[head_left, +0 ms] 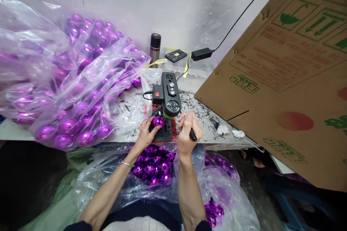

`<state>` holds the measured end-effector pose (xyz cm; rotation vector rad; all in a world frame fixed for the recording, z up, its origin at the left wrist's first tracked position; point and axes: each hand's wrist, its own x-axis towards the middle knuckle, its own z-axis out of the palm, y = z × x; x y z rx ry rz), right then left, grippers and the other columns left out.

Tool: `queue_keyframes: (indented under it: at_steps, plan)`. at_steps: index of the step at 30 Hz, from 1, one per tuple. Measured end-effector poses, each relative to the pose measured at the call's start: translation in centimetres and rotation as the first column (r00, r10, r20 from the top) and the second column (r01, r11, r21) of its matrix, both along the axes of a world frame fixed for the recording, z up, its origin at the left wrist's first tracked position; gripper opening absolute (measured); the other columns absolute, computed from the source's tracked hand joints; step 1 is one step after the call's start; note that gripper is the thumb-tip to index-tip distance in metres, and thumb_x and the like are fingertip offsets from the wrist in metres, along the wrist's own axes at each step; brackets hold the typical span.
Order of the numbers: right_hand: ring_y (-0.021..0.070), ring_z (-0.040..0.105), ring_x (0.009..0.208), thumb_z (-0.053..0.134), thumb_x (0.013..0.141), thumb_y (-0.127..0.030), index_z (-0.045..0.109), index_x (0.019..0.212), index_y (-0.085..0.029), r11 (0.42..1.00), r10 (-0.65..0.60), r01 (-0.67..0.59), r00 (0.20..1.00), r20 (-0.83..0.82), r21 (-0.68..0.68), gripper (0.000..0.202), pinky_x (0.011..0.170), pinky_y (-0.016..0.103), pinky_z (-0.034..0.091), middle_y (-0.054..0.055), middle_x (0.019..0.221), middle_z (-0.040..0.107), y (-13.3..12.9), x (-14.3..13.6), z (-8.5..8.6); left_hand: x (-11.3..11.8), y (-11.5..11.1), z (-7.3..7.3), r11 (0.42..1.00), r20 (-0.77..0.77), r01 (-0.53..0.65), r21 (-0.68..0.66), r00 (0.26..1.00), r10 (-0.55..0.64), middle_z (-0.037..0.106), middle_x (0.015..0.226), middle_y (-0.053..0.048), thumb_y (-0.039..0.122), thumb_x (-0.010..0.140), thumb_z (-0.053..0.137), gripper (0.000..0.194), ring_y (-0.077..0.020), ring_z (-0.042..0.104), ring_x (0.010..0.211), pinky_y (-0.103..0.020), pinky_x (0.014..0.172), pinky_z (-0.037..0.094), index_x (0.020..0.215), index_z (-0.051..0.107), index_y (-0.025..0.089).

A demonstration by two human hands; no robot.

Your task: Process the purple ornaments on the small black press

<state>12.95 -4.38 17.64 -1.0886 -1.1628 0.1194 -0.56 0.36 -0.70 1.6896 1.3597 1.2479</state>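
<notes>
My left hand (147, 131) is closed around a shiny purple faceted ball (158, 121), thumb and fingers at its sides. The ball sits over the black base plate (166, 135) of a small bench machine (171, 94), right under its black head with a green ring at the lower end. To the right of the head, my right hand (189, 130) makes a fist around a black handle (193, 135), whose end sticks out below the fingers. Whether that handle joins the machine is hidden by the fist.
Clear bags of purple balls (81, 79) fill the left; another open bag (154, 166) lies at my lap. A large cardboard box (282, 79) leans in from the right. Behind the machine are a flask (155, 48), a phone (176, 56) and a power adapter (202, 54). Black shavings litter the tabletop (200, 122).
</notes>
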Motion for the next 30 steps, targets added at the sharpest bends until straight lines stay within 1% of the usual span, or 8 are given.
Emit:
queue_keyframes:
  at_steps: [5, 8, 10, 14, 17, 21, 25, 30]
  plan:
    - [0.0132, 0.059, 0.066, 0.046, 0.114, -0.038, 0.045, 0.065, -0.026, 1.0, -0.008, 0.008, 1.0, -0.002, 0.008, 0.05, 0.066, 0.029, 0.048, -0.005, 0.062, 0.046, -0.1, 0.0, -0.3, -0.7, 0.0, 1.1, 0.996, -0.029, 0.085, 0.011, 0.996, -0.085, 0.079, 0.133, -0.014, 0.057, 0.098, 0.076, 0.053, -0.0354, 0.072, 0.132, -0.057, 0.119, 0.054, 0.139, 0.073, 0.023]
    - [0.0137, 0.059, 0.066, 0.046, 0.115, -0.041, 0.045, 0.065, -0.026, 1.0, -0.026, 0.026, 1.0, 0.005, -0.004, 0.051, 0.066, 0.03, 0.048, -0.004, 0.062, 0.047, -0.1, -0.1, -0.4, -0.9, -0.1, 1.6, 0.993, -0.054, 0.117, 0.008, 0.992, -0.117, 0.079, 0.136, -0.014, 0.056, 0.098, 0.078, 0.054, -0.0348, 0.072, 0.132, -0.055, 0.118, 0.054, 0.14, 0.071, 0.023]
    - [0.014, 0.06, 0.066, 0.045, 0.115, -0.042, 0.045, 0.065, -0.026, 0.999, -0.036, 0.036, 0.999, 0.01, -0.016, 0.052, 0.065, 0.03, 0.048, -0.004, 0.062, 0.047, -0.2, -0.1, -0.4, -0.8, -0.2, 1.6, 0.993, -0.068, 0.115, 0.004, 0.991, -0.115, 0.079, 0.137, -0.014, 0.055, 0.096, 0.08, 0.055, -0.0352, 0.073, 0.132, -0.056, 0.119, 0.054, 0.141, 0.071, 0.023]
    - [0.0137, 0.06, 0.065, 0.045, 0.115, -0.042, 0.045, 0.065, -0.026, 1.0, -0.029, 0.029, 1.0, 0.004, -0.01, 0.052, 0.065, 0.03, 0.048, -0.004, 0.062, 0.047, -0.2, -0.1, -0.3, -0.2, -0.5, 1.0, 0.996, -0.077, 0.084, 0.018, 0.994, -0.082, 0.079, 0.138, -0.014, 0.054, 0.093, 0.084, 0.059, -0.0371, 0.071, 0.134, -0.058, 0.121, 0.053, 0.142, 0.07, 0.024]
    - [0.0138, 0.059, 0.065, 0.045, 0.115, -0.042, 0.045, 0.065, -0.026, 0.999, -0.032, 0.032, 0.999, 0.007, -0.01, 0.053, 0.065, 0.03, 0.048, -0.004, 0.061, 0.047, -0.2, -0.1, -0.3, 0.2, -0.6, 0.8, 0.997, -0.073, 0.066, 0.03, 0.995, -0.064, 0.078, 0.139, -0.013, 0.053, 0.092, 0.086, 0.059, -0.0369, 0.07, 0.135, -0.057, 0.121, 0.053, 0.142, 0.07, 0.025]
    - [0.0128, 0.06, 0.066, 0.047, 0.115, -0.038, 0.047, 0.065, -0.025, 1.0, -0.004, 0.004, 1.0, -0.01, 0.016, 0.051, 0.065, 0.029, 0.048, -0.004, 0.063, 0.05, -0.3, -0.2, -0.3, 0.3, -0.6, 0.9, 0.997, -0.069, 0.061, 0.044, 0.996, -0.058, 0.077, 0.138, -0.013, 0.05, 0.093, 0.087, 0.058, -0.0353, 0.071, 0.134, -0.055, 0.119, 0.055, 0.142, 0.069, 0.025]
    - [0.0136, 0.061, 0.065, 0.046, 0.115, -0.04, 0.046, 0.065, -0.025, 1.0, -0.021, 0.021, 1.0, -0.003, 0.005, 0.052, 0.064, 0.03, 0.047, -0.004, 0.062, 0.049, -0.3, -0.2, -0.3, 0.1, -0.4, 1.1, 0.995, -0.068, 0.095, 0.036, 0.993, -0.092, 0.079, 0.134, -0.012, 0.048, 0.093, 0.087, 0.058, -0.0334, 0.076, 0.125, -0.052, 0.114, 0.059, 0.142, 0.067, 0.024]
    - [0.0145, 0.06, 0.064, 0.044, 0.115, -0.045, 0.045, 0.064, -0.026, 0.999, -0.049, 0.05, 0.999, 0.012, -0.015, 0.054, 0.063, 0.031, 0.047, -0.004, 0.061, 0.047, -0.3, -0.1, -0.5, -0.1, -0.6, 1.7, 0.985, -0.105, 0.16, 0.061, 0.983, -0.153, 0.078, 0.135, -0.013, 0.046, 0.094, 0.086, 0.056, -0.034, 0.076, 0.128, -0.053, 0.114, 0.06, 0.141, 0.065, 0.023]
